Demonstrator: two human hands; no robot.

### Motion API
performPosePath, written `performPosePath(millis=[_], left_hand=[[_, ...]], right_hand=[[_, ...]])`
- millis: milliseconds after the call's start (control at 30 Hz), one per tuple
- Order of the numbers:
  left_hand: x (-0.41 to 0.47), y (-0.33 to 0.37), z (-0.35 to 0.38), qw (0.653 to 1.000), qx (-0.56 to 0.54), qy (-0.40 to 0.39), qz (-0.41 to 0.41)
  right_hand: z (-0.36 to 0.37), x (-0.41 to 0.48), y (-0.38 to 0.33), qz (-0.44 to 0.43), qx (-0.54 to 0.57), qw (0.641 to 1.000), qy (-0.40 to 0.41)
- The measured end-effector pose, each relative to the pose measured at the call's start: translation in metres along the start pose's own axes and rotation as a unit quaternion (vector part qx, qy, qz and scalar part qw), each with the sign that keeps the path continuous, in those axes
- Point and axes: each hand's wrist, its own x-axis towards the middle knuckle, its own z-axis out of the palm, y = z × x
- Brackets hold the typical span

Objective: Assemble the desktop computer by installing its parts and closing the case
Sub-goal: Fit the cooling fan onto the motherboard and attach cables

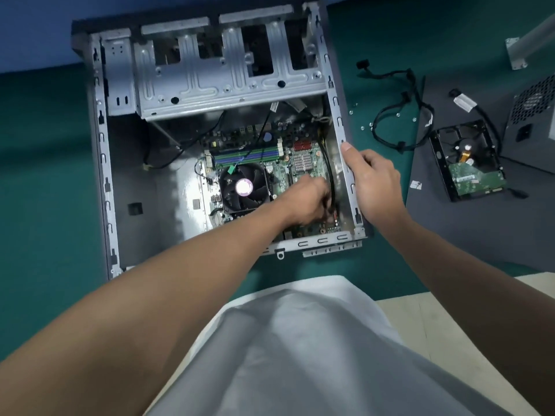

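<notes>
**Board's in, 1 hand working the tight corner**

Case (102, 175) lies open on its side, with the CPU fan (244, 187) on the left. Left hand (306, 202) is down at the motherboard's (280, 178) near-right corner. Its fingers are curled but too blurry to tell if they're pinching anything. Black cable (329, 172) runs front-to-back just right of them, so there's barely any room by the wall. Right hand (375, 181) wraps the right rail (338, 115). Hard drive (468, 163) sits well off to the right.
</notes>
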Motion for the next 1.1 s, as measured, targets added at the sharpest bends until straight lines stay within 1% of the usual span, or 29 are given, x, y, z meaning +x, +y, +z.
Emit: performPosePath(millis=[267, 533, 900, 1000, 1100], left_hand=[[0.006, 0.001, 0.007, 1.000, -0.012, 0.027, -0.010], [0.012, 0.005, 0.009, 0.996, -0.065, 0.056, -0.034], [0.018, 0.006, 0.012, 0.996, -0.063, 0.054, -0.039], [0.018, 0.008, 0.015, 0.996, -0.040, 0.066, -0.041], [0.020, 0.009, 0.015, 0.998, -0.015, 0.057, -0.038]], right_hand=[[0.001, -0.002, -0.002, 0.001, 0.006, 1.000, 0.015], [0.001, -0.002, -0.004, -0.003, 0.003, 1.000, 0.025], [0.003, -0.004, -0.006, -0.008, 0.012, 0.999, 0.040], [0.003, -0.004, -0.006, -0.004, 0.016, 0.999, 0.051], [0.003, -0.004, -0.007, -0.001, 0.014, 0.998, 0.054]])
